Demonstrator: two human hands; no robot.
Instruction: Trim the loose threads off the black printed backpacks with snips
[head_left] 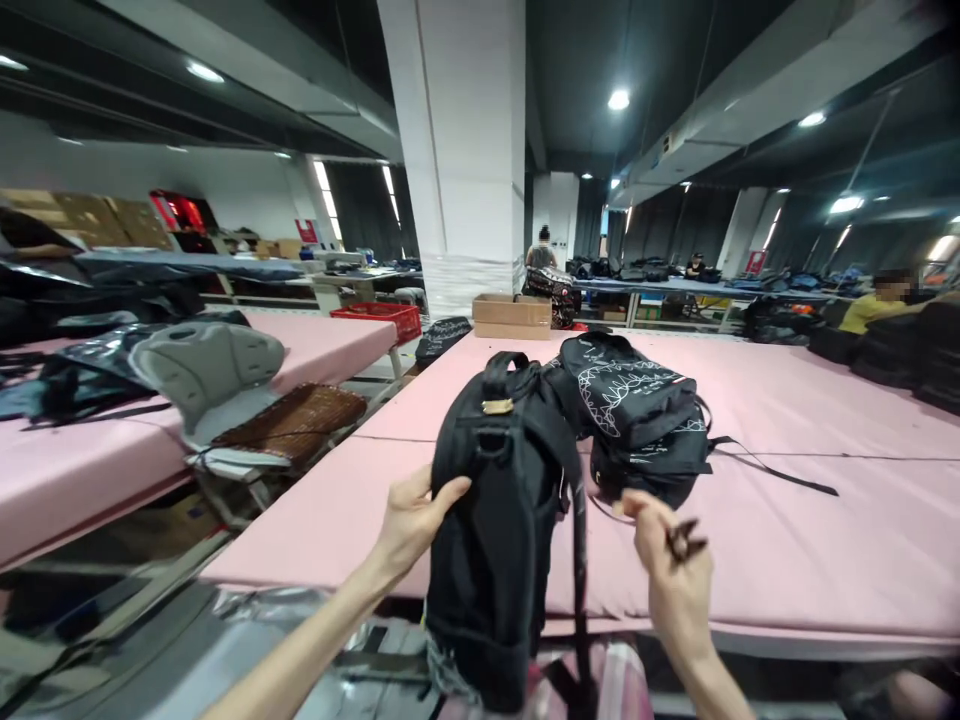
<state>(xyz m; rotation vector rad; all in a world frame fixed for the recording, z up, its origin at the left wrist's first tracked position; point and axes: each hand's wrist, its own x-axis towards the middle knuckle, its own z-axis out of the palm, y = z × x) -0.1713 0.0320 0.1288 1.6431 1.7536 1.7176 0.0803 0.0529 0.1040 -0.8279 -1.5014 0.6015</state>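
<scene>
A black backpack (495, 530) stands upright at the near edge of the pink table (787, 530), its top handle and a gold tag facing me. My left hand (412, 518) grips its left side, thumb pressed on the fabric. My right hand (671, 570) is closed on a small dark piece, perhaps a strap end or clip, just right of the backpack's hanging strap (579, 570). A second black backpack with white line print (637, 410) lies behind on the table.
A grey chair with a woven seat mat (247, 400) stands in the aisle to the left. Another pink table (75, 450) holds dark bags. A cardboard box (512, 315) and red crate (379, 318) sit near the white pillar. People work at far tables.
</scene>
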